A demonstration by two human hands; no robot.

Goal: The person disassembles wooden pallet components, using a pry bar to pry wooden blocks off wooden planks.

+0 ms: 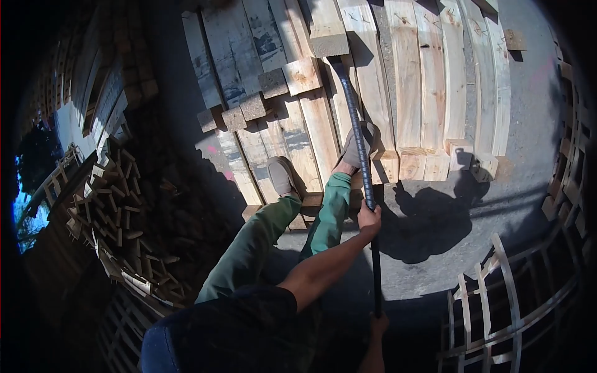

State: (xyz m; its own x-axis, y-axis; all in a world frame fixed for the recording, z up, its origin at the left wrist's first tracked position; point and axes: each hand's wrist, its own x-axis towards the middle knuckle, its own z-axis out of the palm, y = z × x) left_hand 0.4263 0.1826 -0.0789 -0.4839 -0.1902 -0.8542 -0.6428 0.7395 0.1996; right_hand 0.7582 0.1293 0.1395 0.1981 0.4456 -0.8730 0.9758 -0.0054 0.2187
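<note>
A long dark bar (354,115) with a ribbed upper part runs down the view. Its far tip meets the end of a short wooden beam (329,45). My left hand (369,217) is closed round the bar at mid-length. Lower down, in shadow, my right hand (379,324) is closed at the bar's near end. My shoes stand on wooden beams (320,133) laid side by side, the right shoe (359,146) close beside the bar.
More beams (429,81) with nails sticking up lie at the right. Scrap wood (118,205) is heaped at the left. Slatted wooden frames (513,289) stand at the lower right. My shadow falls on the grey ground (413,283).
</note>
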